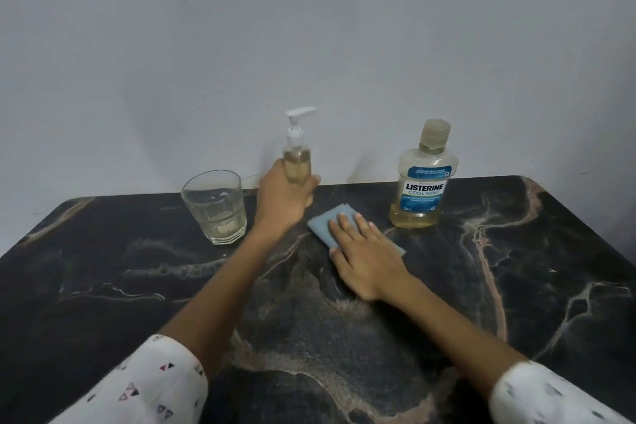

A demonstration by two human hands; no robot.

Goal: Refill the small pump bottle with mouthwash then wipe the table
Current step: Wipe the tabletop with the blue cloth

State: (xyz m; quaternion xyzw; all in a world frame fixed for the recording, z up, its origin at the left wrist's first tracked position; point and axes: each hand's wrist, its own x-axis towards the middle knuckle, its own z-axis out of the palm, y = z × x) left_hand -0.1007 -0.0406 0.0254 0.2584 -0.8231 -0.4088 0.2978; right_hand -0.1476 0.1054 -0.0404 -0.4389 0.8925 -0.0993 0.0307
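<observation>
My left hand [282, 198] grips the small clear pump bottle [297, 162] around its lower half; the bottle stands upright with its white pump on and pale yellow liquid inside. My right hand [364, 255] lies flat, fingers straight, pressing a folded blue cloth [325, 222] onto the dark marble table [344, 337]. To the right of the cloth stands the mouthwash bottle [425, 179], capped, with a blue label and pale yellow liquid.
A clear drinking glass [215, 205] with a little liquid at its bottom stands left of my left hand. A plain grey wall [309, 45] rises right behind the table's far edge. White patterned sleeves cover both forearms near the frame's bottom.
</observation>
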